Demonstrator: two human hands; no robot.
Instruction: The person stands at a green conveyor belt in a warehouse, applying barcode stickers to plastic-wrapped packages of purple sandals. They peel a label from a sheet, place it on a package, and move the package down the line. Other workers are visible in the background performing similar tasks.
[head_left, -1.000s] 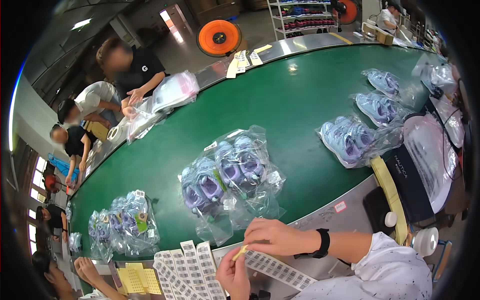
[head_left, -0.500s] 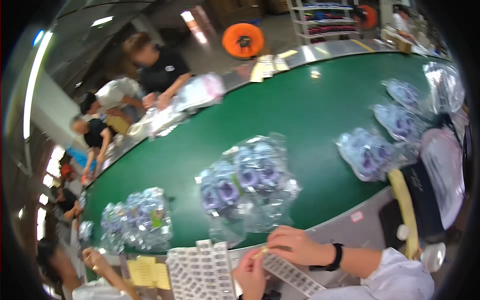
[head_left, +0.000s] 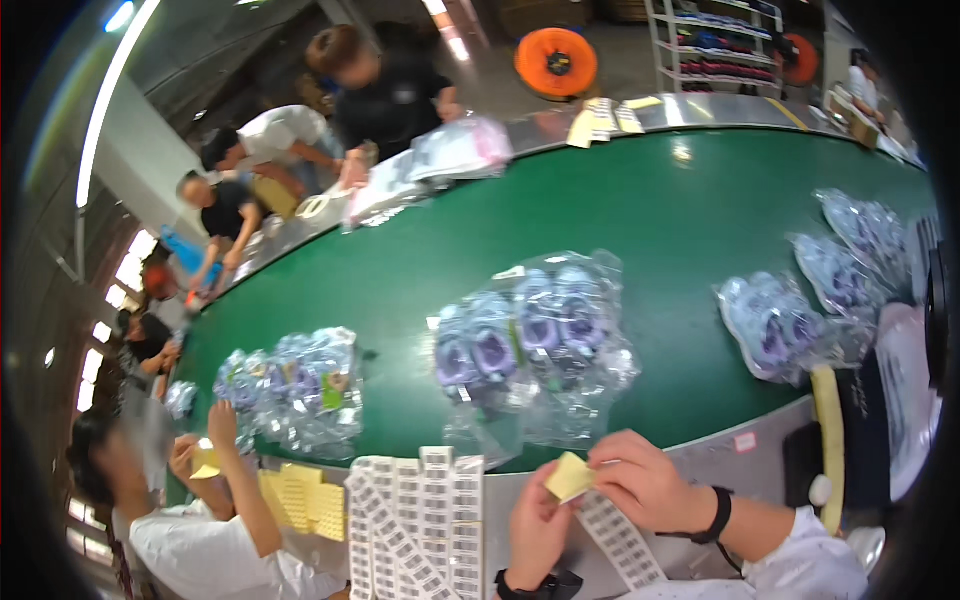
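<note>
Near the belt's front edge, my left hand [head_left: 540, 530] pinches a strip of white printed labels [head_left: 617, 543] by its upper end. A yellow backing flap [head_left: 570, 477] is turned up there. My right hand [head_left: 648, 487] is closed on the same end from the right; whether a loose label is between its fingertips I cannot make out. The strip hangs down below both hands. Sheets of similar labels [head_left: 415, 525] lie left of my hands. Just beyond, on the green belt [head_left: 670, 220], are pairs of light blue-purple shoes [head_left: 525, 325] in clear plastic bags.
More bagged shoes [head_left: 765, 325] lie to the right, others [head_left: 290, 385] to the left. A co-worker [head_left: 200, 530] at the left handles yellow paper beside yellow sheets [head_left: 305, 498]. Across the belt, another person [head_left: 390, 105] works with plastic bags [head_left: 430, 165]. An orange fan [head_left: 556, 62] stands behind.
My hands have moved slightly up and right, and the yellow backing now shows wide between them. The view has shifted. The left co-worker's hands have come up, holding yellow paper.
</note>
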